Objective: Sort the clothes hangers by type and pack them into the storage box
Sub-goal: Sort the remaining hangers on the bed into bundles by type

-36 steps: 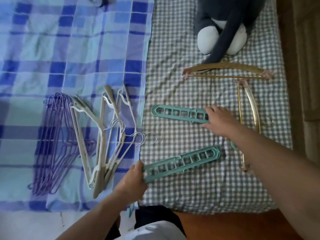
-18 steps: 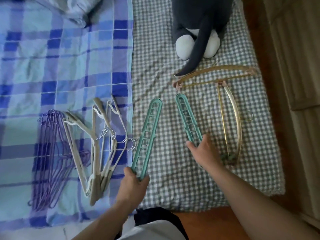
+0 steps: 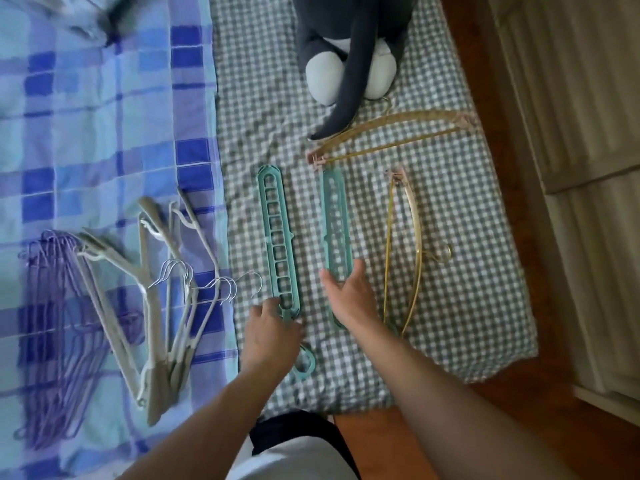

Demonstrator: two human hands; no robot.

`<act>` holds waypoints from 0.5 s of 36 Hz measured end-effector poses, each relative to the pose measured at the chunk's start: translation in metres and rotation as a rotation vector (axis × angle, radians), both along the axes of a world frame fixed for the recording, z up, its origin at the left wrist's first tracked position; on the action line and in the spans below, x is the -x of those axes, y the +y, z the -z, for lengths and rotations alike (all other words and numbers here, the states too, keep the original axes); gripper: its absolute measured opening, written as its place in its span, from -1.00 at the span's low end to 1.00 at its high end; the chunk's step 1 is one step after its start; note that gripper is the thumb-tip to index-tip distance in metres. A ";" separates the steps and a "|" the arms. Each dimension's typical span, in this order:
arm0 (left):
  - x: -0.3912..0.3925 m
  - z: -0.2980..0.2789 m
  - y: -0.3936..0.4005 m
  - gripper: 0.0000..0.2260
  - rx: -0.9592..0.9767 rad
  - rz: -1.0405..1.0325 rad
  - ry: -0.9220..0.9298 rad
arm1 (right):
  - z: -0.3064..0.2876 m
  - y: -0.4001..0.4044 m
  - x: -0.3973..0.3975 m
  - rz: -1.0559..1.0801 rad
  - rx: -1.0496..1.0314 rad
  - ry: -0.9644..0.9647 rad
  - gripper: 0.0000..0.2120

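Observation:
Two teal slotted hanger organisers lie side by side on the checked sheet, pointing away from me. My left hand grips the near end of the left teal organiser; its ring hook pokes out past my wrist. My right hand rests with straight fingers on the near end of the right teal organiser. Two gold hangers lie to the right, one crosswise and one lengthwise. Beige hangers and purple hangers are piled on the blue plaid blanket. No storage box is in view.
A grey and white plush toy sits at the far end of the checked sheet, its tail touching the crosswise gold hanger. The wooden bed edge and pale cabinet doors run along the right.
Both teal organisers have swung from lying crosswise to pointing away from me, parallel. My right hand has slid to the near end of its organiser and flattened on it.

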State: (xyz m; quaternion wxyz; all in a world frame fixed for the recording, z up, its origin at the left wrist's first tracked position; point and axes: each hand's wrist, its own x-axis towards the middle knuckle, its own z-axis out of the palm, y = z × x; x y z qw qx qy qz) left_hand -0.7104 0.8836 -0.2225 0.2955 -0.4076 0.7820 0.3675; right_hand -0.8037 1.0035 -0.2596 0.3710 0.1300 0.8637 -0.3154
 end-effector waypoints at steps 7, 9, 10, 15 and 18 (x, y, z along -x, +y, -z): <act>-0.008 -0.006 0.012 -0.68 -0.296 -0.052 -0.004 | -0.034 0.052 0.031 0.168 0.207 0.349 -0.39; -0.007 -0.008 0.011 -0.68 -0.323 -0.077 -0.002 | -0.048 0.075 0.043 0.237 0.364 0.298 -0.43; -0.007 -0.009 0.012 -0.69 -0.349 -0.101 -0.009 | -0.054 0.087 0.047 0.279 0.419 0.295 -0.46; 0.000 -0.007 0.008 -0.75 -0.440 -0.195 0.004 | -0.072 0.113 0.072 0.673 0.501 0.431 -0.65; -0.002 -0.006 0.001 -0.79 -0.453 -0.183 -0.006 | -0.075 0.124 0.084 0.954 0.627 0.364 -0.53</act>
